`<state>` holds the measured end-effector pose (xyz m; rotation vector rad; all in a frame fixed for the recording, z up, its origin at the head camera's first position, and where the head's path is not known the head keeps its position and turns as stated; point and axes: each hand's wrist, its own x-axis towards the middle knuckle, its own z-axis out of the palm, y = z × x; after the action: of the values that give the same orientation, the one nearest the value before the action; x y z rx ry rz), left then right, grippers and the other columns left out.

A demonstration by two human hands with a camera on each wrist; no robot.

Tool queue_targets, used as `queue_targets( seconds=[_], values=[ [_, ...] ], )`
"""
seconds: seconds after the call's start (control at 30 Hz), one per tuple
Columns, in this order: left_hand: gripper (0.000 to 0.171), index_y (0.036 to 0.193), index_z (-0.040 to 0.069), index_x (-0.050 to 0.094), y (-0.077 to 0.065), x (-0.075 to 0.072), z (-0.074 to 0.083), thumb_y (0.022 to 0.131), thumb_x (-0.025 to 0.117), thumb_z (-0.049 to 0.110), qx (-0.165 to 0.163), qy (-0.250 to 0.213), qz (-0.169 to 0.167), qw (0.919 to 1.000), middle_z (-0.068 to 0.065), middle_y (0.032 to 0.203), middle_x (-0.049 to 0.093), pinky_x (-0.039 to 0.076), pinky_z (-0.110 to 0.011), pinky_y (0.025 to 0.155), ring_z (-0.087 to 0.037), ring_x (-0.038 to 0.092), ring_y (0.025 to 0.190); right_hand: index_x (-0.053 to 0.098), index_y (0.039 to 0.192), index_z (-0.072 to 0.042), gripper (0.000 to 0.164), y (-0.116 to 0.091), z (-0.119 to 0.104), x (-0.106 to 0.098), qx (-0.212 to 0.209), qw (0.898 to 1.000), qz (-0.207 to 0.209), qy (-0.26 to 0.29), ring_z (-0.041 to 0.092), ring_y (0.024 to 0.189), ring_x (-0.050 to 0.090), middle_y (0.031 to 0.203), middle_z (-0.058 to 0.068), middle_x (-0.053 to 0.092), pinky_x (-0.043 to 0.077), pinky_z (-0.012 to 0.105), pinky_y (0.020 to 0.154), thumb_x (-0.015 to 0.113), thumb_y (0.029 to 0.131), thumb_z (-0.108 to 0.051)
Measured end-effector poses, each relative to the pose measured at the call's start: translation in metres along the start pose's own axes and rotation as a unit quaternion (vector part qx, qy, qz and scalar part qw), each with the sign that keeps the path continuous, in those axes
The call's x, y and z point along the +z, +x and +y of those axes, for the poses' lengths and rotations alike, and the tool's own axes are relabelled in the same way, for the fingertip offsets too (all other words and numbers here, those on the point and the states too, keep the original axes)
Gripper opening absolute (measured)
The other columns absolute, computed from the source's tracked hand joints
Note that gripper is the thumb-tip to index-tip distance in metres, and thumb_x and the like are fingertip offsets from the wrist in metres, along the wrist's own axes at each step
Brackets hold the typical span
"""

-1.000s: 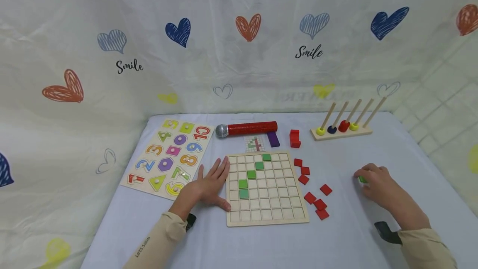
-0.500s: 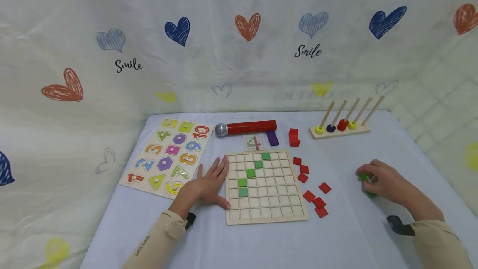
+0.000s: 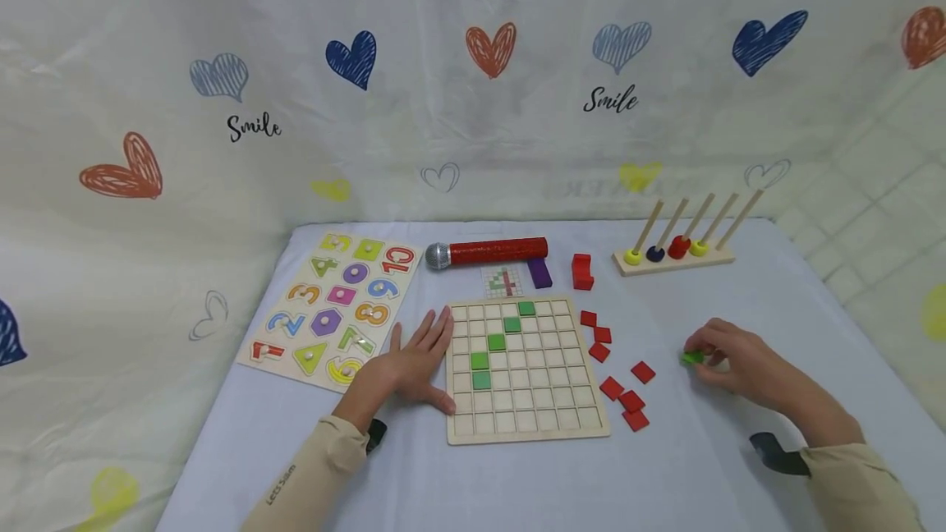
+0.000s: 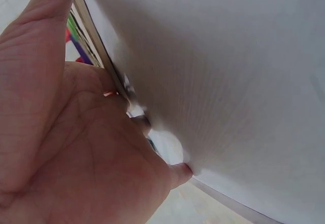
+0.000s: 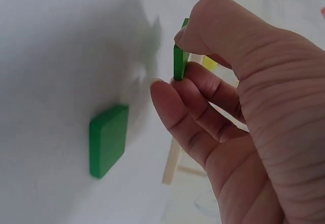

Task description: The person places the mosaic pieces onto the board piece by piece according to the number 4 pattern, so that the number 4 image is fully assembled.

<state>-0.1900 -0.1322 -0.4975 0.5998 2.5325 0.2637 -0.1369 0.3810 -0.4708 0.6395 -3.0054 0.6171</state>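
Note:
My right hand (image 3: 739, 358) pinches a green square tile (image 5: 179, 61) between thumb and fingers, right of the board. Below it in the right wrist view, another green tile (image 5: 109, 140) lies on the white cloth; the hand hides that one in the head view. My left hand (image 3: 414, 368) is spread along the left edge of a wooden grid board (image 3: 532, 433), fingers straight, fingertips and thumb at its rim. Several green tiles (image 3: 497, 342) sit in the board's squares in a slanting line. In the left wrist view, the palm (image 4: 96, 153) fills the left side.
Loose red tiles (image 3: 631, 401) lie right of the board. Behind it are a small pattern card (image 3: 503, 282), a purple block (image 3: 540, 273), a red block (image 3: 582, 272) and a red microphone (image 3: 498, 250). A number puzzle (image 3: 254, 358) lies left, a peg stand (image 3: 672, 263) back right.
My right hand has picked a green tile up off the cloth at the right and carried it a little left, toward the red tiles. The left hand has stayed put.

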Motion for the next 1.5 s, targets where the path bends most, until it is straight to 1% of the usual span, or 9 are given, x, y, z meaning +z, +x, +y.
queue_targets(
  seconds=[0.2, 0.33, 0.53, 0.7, 0.83, 0.97, 1.1, 1.37, 1.5],
  values=[
    [0.147, 0.172, 0.02, -0.015, 0.004, 0.001, -0.003, 0.076, 0.083, 0.074, 0.008, 0.008, 0.001, 0.9999, 0.003, 0.179, -0.025, -0.014, -0.074, 0.128, -0.024, -0.026, 0.167, 0.074, 0.1, -0.017, 0.033, 0.007, -0.023, 0.007, -0.035, 0.999, 0.013, -0.004, 0.004, 0.084, 0.059, 0.1, -0.008, 0.065, 0.06, 0.02, 0.072, 0.092, 0.077, -0.002],
    [0.147, 0.172, 0.019, -0.014, 0.004, 0.001, -0.003, 0.076, 0.083, 0.074, 0.008, 0.013, 0.002, 0.9999, 0.002, 0.18, -0.025, -0.014, -0.074, 0.128, -0.025, -0.025, 0.167, 0.073, 0.1, -0.018, 0.031, 0.014, -0.042, 0.01, -0.04, 0.999, -0.004, -0.002, 0.007, 0.087, 0.062, 0.102, -0.006, 0.065, 0.062, 0.021, 0.074, 0.091, 0.079, -0.003],
    [0.147, 0.172, 0.019, -0.015, 0.005, 0.001, -0.003, 0.076, 0.084, 0.073, 0.009, 0.011, -0.003, 0.9999, 0.002, 0.18, -0.025, -0.014, -0.074, 0.128, -0.026, -0.025, 0.168, 0.072, 0.096, -0.022, 0.031, 0.023, -0.062, 0.016, -0.071, 0.997, -0.014, 0.007, 0.008, 0.088, 0.062, 0.102, -0.007, 0.062, 0.063, 0.023, 0.074, 0.09, 0.08, -0.002],
    [0.147, 0.172, 0.02, -0.015, 0.005, 0.001, -0.003, 0.077, 0.084, 0.072, 0.008, 0.008, -0.007, 0.9999, 0.003, 0.18, -0.025, -0.015, -0.073, 0.128, -0.026, -0.025, 0.167, 0.072, 0.095, -0.022, 0.034, 0.027, -0.073, 0.022, -0.107, 0.994, 0.006, 0.011, 0.008, 0.087, 0.059, 0.101, -0.008, 0.06, 0.061, 0.022, 0.071, 0.091, 0.078, 0.0],
    [0.147, 0.172, 0.019, -0.015, 0.005, 0.001, -0.004, 0.077, 0.085, 0.071, 0.005, 0.006, -0.006, 0.9999, 0.002, 0.18, -0.024, -0.015, -0.073, 0.128, -0.026, -0.025, 0.167, 0.073, 0.097, -0.021, 0.032, 0.032, -0.082, 0.027, -0.125, 0.992, 0.011, 0.026, 0.01, 0.093, 0.058, 0.103, -0.007, 0.06, 0.061, 0.021, 0.071, 0.088, 0.08, 0.001],
    [0.147, 0.172, 0.016, -0.012, 0.004, -0.001, -0.003, 0.077, 0.086, 0.068, 0.007, 0.0, -0.006, 1.0, 0.0, 0.181, -0.022, -0.015, -0.073, 0.128, -0.028, -0.024, 0.168, 0.073, 0.098, -0.018, 0.031, 0.038, -0.093, 0.034, -0.162, 0.986, 0.015, 0.043, 0.013, 0.091, 0.058, 0.106, -0.004, 0.061, 0.059, 0.02, 0.069, 0.085, 0.081, 0.004],
    [0.146, 0.172, 0.016, -0.011, 0.002, -0.001, -0.002, 0.078, 0.086, 0.068, 0.005, -0.001, -0.007, 1.0, -0.001, 0.181, -0.022, -0.015, -0.073, 0.128, -0.028, -0.024, 0.168, 0.071, 0.097, -0.017, 0.032, 0.047, -0.104, 0.042, -0.213, 0.976, 0.031, 0.026, 0.014, 0.091, 0.058, 0.107, -0.001, 0.061, 0.06, 0.021, 0.07, 0.086, 0.079, 0.004],
    [0.146, 0.172, 0.018, -0.014, 0.0, -0.001, 0.0, 0.078, 0.085, 0.068, -0.001, -0.001, -0.008, 1.0, 0.002, 0.18, -0.022, -0.015, -0.073, 0.129, -0.026, -0.024, 0.168, 0.07, 0.1, -0.018, 0.028, 0.063, -0.127, 0.056, -0.234, 0.972, 0.004, 0.027, 0.014, 0.101, 0.057, 0.111, 0.001, 0.059, 0.062, 0.023, 0.078, 0.085, 0.084, 0.0],
    [0.145, 0.172, 0.018, -0.014, -0.001, -0.001, 0.0, 0.078, 0.086, 0.068, 0.0, -0.003, -0.007, 1.0, 0.003, 0.18, -0.023, -0.015, -0.072, 0.129, -0.025, -0.025, 0.168, 0.069, 0.1, -0.017, 0.028, 0.071, -0.137, 0.068, -0.266, 0.964, 0.011, 0.021, 0.014, 0.105, 0.056, 0.111, 0.002, 0.059, 0.059, 0.018, 0.08, 0.085, 0.084, -0.001]
  ],
)
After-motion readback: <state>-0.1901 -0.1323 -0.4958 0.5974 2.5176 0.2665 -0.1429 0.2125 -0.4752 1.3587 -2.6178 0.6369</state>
